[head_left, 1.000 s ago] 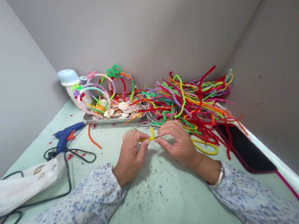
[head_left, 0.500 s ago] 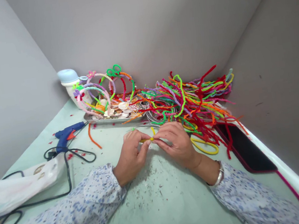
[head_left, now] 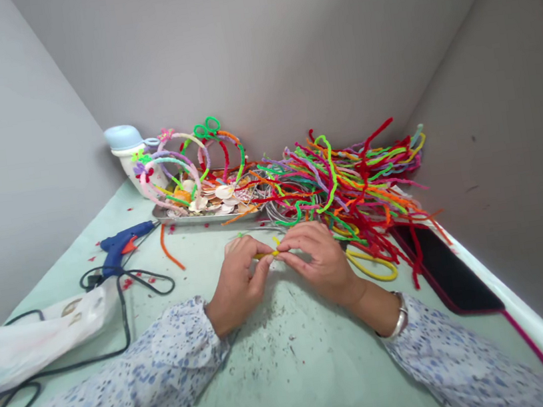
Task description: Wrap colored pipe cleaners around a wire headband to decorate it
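Thumb and fingers of my left hand [head_left: 241, 278] pinch a yellow pipe cleaner [head_left: 274, 253]. My right hand [head_left: 323, 263] pinches the same piece just to the right, so the two sets of fingertips almost meet. A short yellow end sticks up between them; most of the rest is hidden by the fingers. Just right of my right hand, a yellow loop [head_left: 372, 265] lies on the table. Beyond both hands spreads a big heap of coloured pipe cleaners [head_left: 349, 179].
A metal tray [head_left: 203, 218] holds shells and several fuzzy-wrapped headbands [head_left: 196, 167], with a white bottle [head_left: 131, 156] behind. To the left lie a blue glue gun [head_left: 118, 245], its black cord and a plastic bag [head_left: 57, 331]. A dark phone [head_left: 449, 266] rests at right.
The yellow end between my fingertips stands a little shorter than before. Both hands have stayed in nearly the same place.
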Demonstrator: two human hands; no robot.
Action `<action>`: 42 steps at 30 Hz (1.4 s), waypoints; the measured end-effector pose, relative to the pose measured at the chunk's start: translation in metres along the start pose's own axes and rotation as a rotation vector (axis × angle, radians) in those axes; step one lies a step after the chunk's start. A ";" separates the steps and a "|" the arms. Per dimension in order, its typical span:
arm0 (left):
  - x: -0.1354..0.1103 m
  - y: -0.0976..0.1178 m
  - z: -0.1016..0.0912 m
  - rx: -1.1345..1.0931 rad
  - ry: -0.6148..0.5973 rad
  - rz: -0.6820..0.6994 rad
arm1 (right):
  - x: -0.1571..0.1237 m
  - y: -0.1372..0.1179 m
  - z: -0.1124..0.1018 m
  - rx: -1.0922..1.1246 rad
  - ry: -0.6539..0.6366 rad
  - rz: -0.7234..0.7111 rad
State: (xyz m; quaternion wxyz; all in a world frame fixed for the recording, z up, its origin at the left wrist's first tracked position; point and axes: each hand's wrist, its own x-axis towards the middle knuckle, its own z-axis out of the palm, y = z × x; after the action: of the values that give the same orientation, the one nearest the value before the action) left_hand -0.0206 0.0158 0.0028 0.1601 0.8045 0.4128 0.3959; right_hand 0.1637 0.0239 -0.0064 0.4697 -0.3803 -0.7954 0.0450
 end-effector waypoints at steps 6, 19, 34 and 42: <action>0.000 0.000 0.001 0.017 0.008 0.011 | 0.002 -0.001 0.000 0.055 -0.020 0.036; -0.001 -0.001 0.001 0.044 -0.007 0.031 | 0.002 0.002 0.002 0.148 -0.149 0.084; 0.000 -0.001 0.003 0.059 -0.019 0.021 | 0.002 0.004 0.001 0.144 -0.157 0.079; 0.001 0.001 0.002 0.075 -0.034 0.054 | 0.002 0.003 0.002 0.241 -0.241 0.143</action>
State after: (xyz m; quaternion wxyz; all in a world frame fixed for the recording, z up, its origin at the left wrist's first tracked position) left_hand -0.0184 0.0160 0.0023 0.1261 0.8273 0.4027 0.3707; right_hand 0.1634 0.0276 -0.0076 0.4088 -0.3691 -0.8056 0.2183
